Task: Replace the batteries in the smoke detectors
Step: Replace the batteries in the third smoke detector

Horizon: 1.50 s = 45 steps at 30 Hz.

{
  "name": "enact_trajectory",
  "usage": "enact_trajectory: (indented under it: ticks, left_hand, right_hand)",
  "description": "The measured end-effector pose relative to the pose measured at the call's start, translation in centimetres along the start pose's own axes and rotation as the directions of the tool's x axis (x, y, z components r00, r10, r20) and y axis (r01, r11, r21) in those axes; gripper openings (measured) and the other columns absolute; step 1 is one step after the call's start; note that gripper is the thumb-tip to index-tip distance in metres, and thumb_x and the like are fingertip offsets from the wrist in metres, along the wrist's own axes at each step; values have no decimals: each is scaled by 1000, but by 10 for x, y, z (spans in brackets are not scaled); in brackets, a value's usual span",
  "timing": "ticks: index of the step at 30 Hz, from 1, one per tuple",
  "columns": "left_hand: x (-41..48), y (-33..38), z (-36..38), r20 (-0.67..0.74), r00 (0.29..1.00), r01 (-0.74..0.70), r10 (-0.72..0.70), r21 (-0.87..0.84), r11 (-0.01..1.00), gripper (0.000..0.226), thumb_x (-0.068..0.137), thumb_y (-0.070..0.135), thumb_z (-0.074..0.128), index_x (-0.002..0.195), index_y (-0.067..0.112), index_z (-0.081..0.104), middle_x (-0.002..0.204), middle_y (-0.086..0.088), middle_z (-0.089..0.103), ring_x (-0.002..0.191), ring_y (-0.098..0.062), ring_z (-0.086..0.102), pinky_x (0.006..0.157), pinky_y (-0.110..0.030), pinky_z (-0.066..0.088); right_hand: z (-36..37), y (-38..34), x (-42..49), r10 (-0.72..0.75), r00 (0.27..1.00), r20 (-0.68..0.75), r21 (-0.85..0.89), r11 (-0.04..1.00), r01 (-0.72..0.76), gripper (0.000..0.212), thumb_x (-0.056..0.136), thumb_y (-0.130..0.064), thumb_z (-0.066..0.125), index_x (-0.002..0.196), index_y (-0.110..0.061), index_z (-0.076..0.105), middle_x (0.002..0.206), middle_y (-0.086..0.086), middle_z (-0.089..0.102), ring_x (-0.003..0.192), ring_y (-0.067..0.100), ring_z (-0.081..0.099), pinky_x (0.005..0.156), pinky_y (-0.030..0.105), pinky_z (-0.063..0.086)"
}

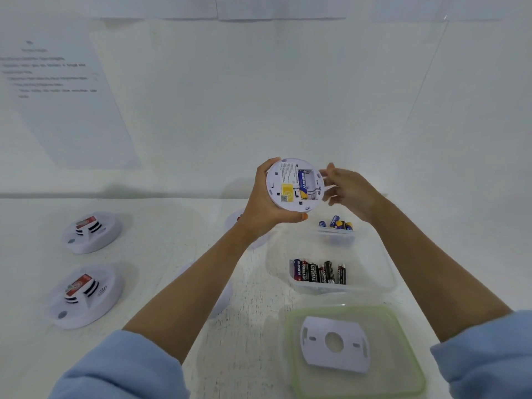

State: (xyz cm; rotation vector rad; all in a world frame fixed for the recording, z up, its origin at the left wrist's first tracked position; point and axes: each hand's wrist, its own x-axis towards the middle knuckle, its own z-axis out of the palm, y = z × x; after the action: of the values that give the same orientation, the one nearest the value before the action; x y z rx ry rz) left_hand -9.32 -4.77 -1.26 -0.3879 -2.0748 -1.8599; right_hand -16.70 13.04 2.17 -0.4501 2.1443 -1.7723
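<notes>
**Smoke detectors:** five. One held smoke detector (288,182) is aloft. An upper left detector (91,232) and a lower left detector (86,295) sit on the table (172,249). A far detector (234,218) and a near detector (224,300) show only as white edges behind a forearm.

**Batteries:** eleven countable.
- one fitted battery (302,184) in the held unit
- four blue cells (334,222) in one small tub (336,240)
- six mostly black cells (313,272) in one large container (388,272)

**Other items:** one green-rimmed lid (414,370), one mounting plate (316,355), one printed sheet (72,116).

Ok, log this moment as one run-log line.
left hand: holds smoke detector, back facing up | compartment: one blue battery seated | right hand: fingers loose beside detector | mounting plate: on green-rimmed lid
</notes>
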Motion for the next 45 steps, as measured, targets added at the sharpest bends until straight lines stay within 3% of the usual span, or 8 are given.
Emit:
enact_trajectory:
  ticks: [2, 4, 10, 20, 25, 33, 41, 45]
  left_hand:
    - [1, -2, -1, -7, 1000, 6, -5, 6, 1000, 99, 48, -5, 79, 130, 15, 26, 123, 10, 41, 106, 12, 48, 82, -12, 48]
    - [1, -4, -1, -11, 1000, 7, -7, 21, 1000, 98, 49, -4, 79, 130, 15, 27, 122, 10, 41, 106, 13, 48, 81, -11, 47]
    - [-1, -9, -3, -22, 1000, 18, -17, 50, 999, 99, 48, 0, 81, 130, 17, 27, 124, 8, 41, 109, 11, 47, 85, -12, 47]
    - [-6, -8, -12, -30, 1000, 4, -2, 75, 997, 99, 48, -2, 80, 131, 12, 26, 122, 9, 41, 107, 13, 47, 84, -10, 46]
    - [-9, -6, -16, -37, 999, 3, -1, 73, 997, 99, 49, -8, 80, 130, 10, 26, 122, 10, 40, 105, 15, 47, 82, -9, 46]
    - [-16, 4, -9, -20, 1000, -16, 17, 65, 998, 98, 48, -5, 79, 129, 10, 26, 120, 11, 41, 104, 15, 48, 81, -10, 47]
    - [-20, 18, -4, 23, 999, -31, 30, 39, 999, 101, 48, -4, 78, 133, 4, 24, 121, 8, 41, 103, 13, 50, 81, -12, 48]
    - [-24, 22, -1, 35, 999, -36, 35, 12, 999, 102, 49, -6, 78, 134, 3, 23, 122, 7, 40, 104, 13, 50, 81, -12, 48]
  right_hand:
    - [-1, 10, 8, 60, 997, -56, -443, 893, -79, 24, 94, -18, 48, 91, -1, 65, 83, 16, 62, 64, 21, 52, 57, 23, 42]
    - [5, 22, 14, 92, 995, -40, -833, 546, -84, 30, 88, -24, 59, 105, 0, 63, 104, 15, 65, 87, 24, 60, 76, 29, 48]
    - [17, 34, 21, 144, 989, -44, -964, 252, -80, 18, 83, -15, 61, 100, -10, 66, 106, 7, 66, 93, 28, 62, 75, 32, 49]
    - [10, 30, 18, -40, 997, 73, -797, 599, 82, 13, 81, -5, 65, 94, -5, 68, 88, 6, 62, 76, 14, 60, 73, 25, 42]
    - [3, -8, -12, -132, 987, -89, -43, 991, 129, 26, 85, 4, 59, 109, -6, 55, 81, 10, 55, 55, 16, 60, 56, 27, 58]
    - [14, -53, -35, -286, 949, -130, -217, 942, 254, 11, 73, -6, 75, 81, -1, 69, 52, -8, 65, 47, 0, 56, 51, 12, 46]
    - [33, -77, -39, -308, 936, 171, -847, 440, 300, 17, 83, -13, 66, 98, -8, 71, 77, -9, 44, 82, 13, 49, 59, 7, 33]
    - [38, -80, -46, -407, 909, 89, -753, 570, 329, 39, 66, -5, 79, 99, -7, 58, 74, 2, 50, 64, 14, 47, 59, 26, 43]
